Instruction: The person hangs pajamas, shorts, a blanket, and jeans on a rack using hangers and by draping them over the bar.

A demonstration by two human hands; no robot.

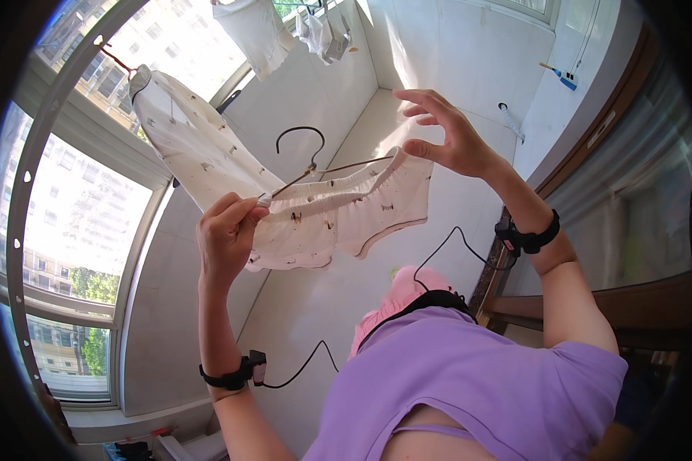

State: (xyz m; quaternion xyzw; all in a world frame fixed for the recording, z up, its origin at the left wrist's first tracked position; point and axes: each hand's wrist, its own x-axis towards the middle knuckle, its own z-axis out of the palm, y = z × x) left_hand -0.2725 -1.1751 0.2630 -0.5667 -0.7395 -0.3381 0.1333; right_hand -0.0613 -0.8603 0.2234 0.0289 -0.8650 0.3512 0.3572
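Observation:
In front of me hang pale shorts [317, 225] with small dark printed figures and a gathered elastic waistband. A dark wire hanger [313, 167] lies inside the waistband, its hook standing free above. My left hand [228, 236] pinches the waistband's left end together with the hanger's end between thumb and fingers. At the other end, my right hand [450, 138] has its fingers spread and holds nothing; its thumb is close beside the waistband's right corner. Whether the thumb touches the cloth, I cannot tell.
A matching printed garment [196, 135] hangs by a red hanger [115, 59] from a white rail [19, 243] at left, partly behind the shorts. White clothing [254, 34] hangs farther back. Windows line the left; a sliding door [605, 129] is at right. Cables run from both wrist straps.

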